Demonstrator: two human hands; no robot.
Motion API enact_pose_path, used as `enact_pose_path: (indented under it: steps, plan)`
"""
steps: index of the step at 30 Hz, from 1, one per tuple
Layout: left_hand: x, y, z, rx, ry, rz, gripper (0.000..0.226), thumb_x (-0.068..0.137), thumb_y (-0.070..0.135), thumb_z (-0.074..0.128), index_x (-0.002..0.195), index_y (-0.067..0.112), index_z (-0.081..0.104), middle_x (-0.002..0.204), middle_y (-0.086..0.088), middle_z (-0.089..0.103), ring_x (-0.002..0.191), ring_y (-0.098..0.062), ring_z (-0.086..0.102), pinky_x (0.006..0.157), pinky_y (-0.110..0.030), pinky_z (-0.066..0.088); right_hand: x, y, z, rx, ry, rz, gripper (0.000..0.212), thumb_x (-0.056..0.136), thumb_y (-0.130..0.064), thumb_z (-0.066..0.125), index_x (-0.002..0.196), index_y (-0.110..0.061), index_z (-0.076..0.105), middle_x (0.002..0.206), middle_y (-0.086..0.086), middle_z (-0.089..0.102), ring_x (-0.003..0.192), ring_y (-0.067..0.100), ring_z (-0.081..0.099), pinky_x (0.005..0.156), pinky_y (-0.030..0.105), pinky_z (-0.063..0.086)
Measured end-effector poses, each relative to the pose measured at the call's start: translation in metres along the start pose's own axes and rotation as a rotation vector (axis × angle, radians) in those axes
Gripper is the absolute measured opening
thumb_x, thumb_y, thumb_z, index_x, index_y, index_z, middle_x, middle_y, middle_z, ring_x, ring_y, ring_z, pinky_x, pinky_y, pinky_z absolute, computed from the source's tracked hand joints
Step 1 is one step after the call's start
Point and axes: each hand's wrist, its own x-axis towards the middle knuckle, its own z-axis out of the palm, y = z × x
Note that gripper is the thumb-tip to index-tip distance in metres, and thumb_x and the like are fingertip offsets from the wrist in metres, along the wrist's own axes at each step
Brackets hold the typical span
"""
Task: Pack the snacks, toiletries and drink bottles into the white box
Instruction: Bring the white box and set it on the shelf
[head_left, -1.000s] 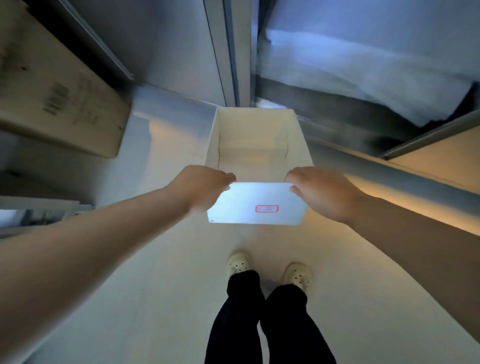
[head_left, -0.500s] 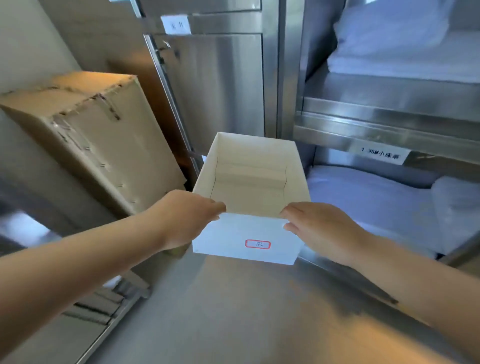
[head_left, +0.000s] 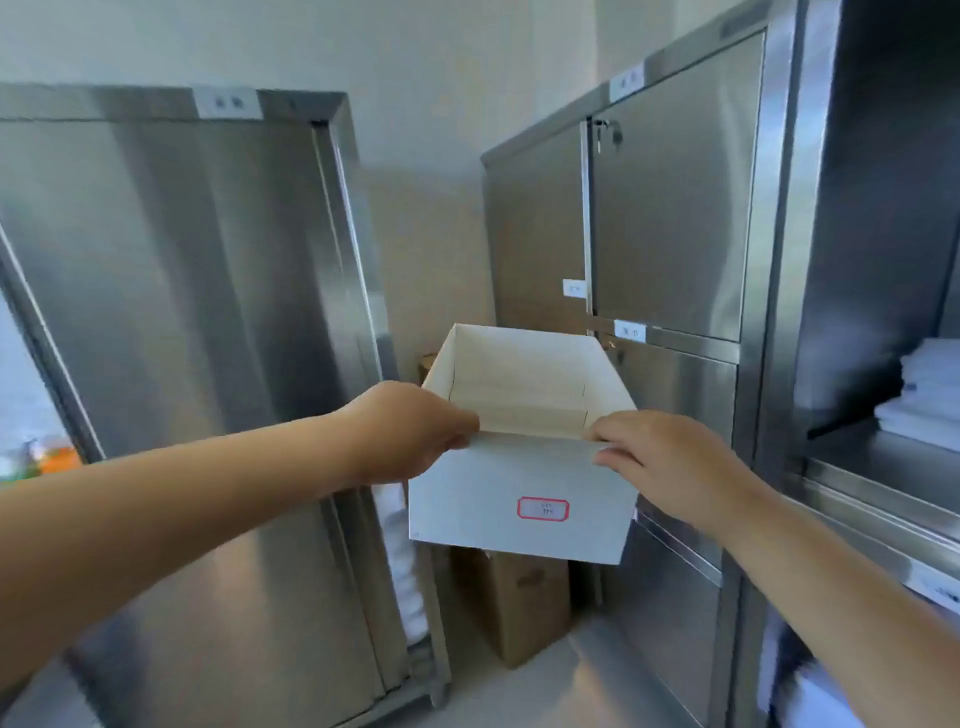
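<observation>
At centre frame the white box (head_left: 519, 499) is held in the air, its near rim pinched by the left hand (head_left: 410, 431) and right hand (head_left: 670, 467), fingers (head_left: 605, 457) curled over the edge. What shows inside is bare, so packing seems not begun. Next it likely needs setting down near the goods; blurred orange items (head_left: 57, 460) show at far left
</observation>
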Motion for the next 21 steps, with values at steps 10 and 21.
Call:
enact_pose_path:
  steps: [10,21]
  plan:
    - [-0.140,-0.101,-0.031,0.070,0.026,-0.292,0.007,0.093,0.027,0.035,0.096,0.031,0.041,0.088,0.006,0.059,0.079,-0.019,0.057,0.064,-0.027,0.039,0.083,-0.146,-0.014,0.114,0.133,-0.277,0.020,0.093,-0.027,0.058,0.109,-0.025,0.068,0.106,-0.014,0.067,0.097,-0.001,0.058,0.080,0.005,0.039]
    - [-0.350,-0.236,0.013,0.200,-0.185,-0.608,0.022,0.090,0.010,0.033,0.084,0.030,0.028,0.068,0.007,0.040,0.068,-0.019,0.047,0.060,-0.028,0.031,0.201,-0.362,0.084,0.236,0.041,-0.610,0.016,0.093,-0.032,0.057,0.104,-0.028,0.068,0.097,-0.016,0.068,0.090,0.003,0.059,0.075,0.003,0.041]
